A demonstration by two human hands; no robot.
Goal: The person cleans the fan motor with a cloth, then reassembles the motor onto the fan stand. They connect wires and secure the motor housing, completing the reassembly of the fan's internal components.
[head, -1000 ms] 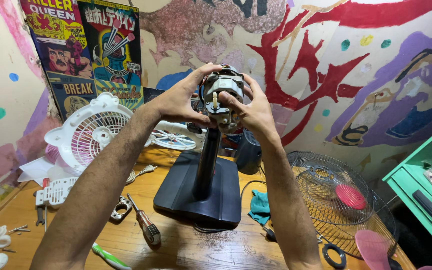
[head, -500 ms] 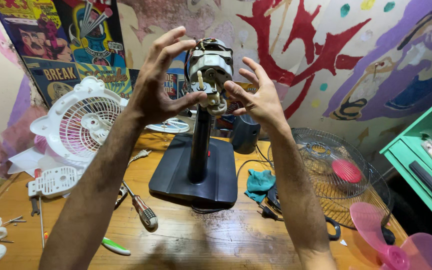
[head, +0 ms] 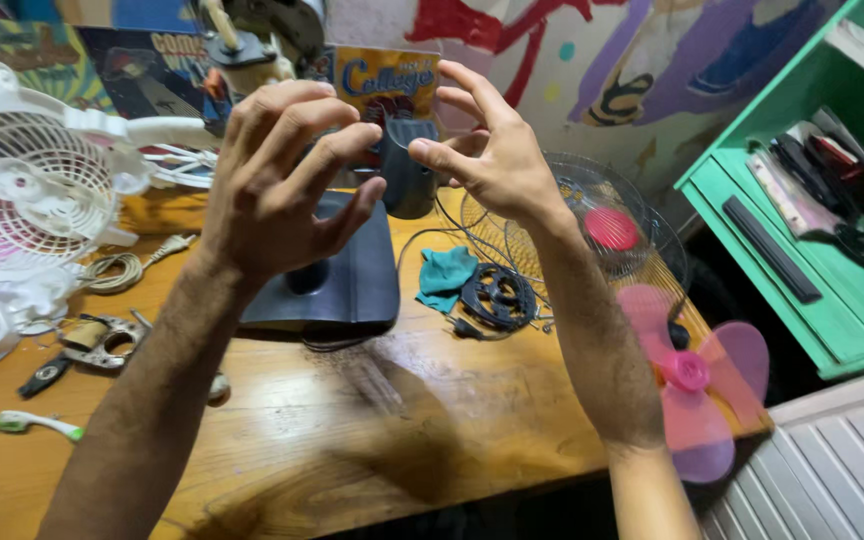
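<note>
Head view: both hands, left (head: pixel 277 180) and right (head: pixel 487 150), hang spread and empty over the dark fan base (head: pixel 337 285) mid-surface, so I'd grip its column low and steady before fiddling up top.

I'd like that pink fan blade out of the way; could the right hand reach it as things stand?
Probably yes: the right hand is raised, open and empty, and the pink fan blade lies uncovered at the table edge below its forearm.
</note>
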